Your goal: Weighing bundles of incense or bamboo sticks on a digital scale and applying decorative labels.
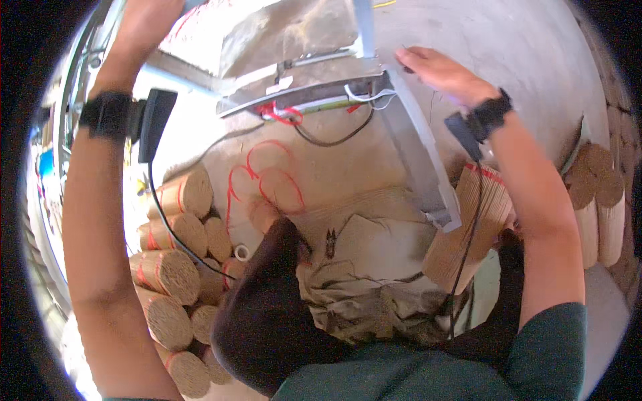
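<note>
A grey metal frame (418, 134), part of a machine, stands in front of me, with red, white and black wires (287, 115) along its lower bar. My left hand (150, 20) is raised at the top left beside the machine's bright upper part; its fingers are cut off or lost in glare, so I cannot see what they touch. Just right of the frame's upright, my right hand (441, 72) is stretched out with its fingers extended toward the post. Nothing clearly shows in its grasp; whether the fingertips touch anything is hard to tell.
Bundles of thin brown sticks (177, 277) are stacked at left, with more bundles (595, 194) at far right. One loose bundle (461, 227) lies near my right knee. Pliers (330, 243), a white ring (242, 252), red cord (281, 187) and a crumpled sack (374, 294) lie on the floor.
</note>
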A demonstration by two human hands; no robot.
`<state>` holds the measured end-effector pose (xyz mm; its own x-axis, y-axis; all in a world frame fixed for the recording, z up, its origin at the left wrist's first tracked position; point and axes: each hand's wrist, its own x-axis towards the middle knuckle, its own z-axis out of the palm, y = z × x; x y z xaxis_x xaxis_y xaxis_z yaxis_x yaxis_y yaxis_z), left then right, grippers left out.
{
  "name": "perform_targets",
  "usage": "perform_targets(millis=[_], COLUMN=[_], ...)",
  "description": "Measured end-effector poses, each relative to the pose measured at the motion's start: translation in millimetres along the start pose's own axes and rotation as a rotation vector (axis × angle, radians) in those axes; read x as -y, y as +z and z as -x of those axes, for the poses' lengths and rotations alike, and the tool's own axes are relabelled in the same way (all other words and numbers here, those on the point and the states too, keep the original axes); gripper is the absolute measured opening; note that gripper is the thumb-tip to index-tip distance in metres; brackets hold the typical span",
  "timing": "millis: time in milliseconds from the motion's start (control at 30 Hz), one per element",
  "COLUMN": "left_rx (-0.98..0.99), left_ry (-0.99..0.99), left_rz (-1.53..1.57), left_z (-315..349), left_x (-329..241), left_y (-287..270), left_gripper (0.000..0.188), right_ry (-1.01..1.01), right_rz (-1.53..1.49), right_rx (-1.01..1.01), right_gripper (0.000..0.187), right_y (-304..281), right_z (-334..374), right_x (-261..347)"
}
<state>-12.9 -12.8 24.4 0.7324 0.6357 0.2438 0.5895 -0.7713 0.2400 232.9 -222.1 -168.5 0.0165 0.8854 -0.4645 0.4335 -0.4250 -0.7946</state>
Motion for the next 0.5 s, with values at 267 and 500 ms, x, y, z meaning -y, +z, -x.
perform_targets(millis=[267, 500], left_rx=[-0.039, -0.06], left_ry=[0.018, 0.186], left_rz=[0.056, 0.05], left_z=[1.8, 0.3], left_x=[-2.0, 10.0], left_y=[3.3, 5.2], left_gripper=[0.045, 0.045], right_ry=[-0.416, -0.204], right_rz=[0.856, 0.981], right_rx=[0.008, 0.54], right_gripper=[0.036, 0.042], right_y=[52.0, 126.2], right_z=[88.0, 43.1], right_x=[79.9, 94.3])
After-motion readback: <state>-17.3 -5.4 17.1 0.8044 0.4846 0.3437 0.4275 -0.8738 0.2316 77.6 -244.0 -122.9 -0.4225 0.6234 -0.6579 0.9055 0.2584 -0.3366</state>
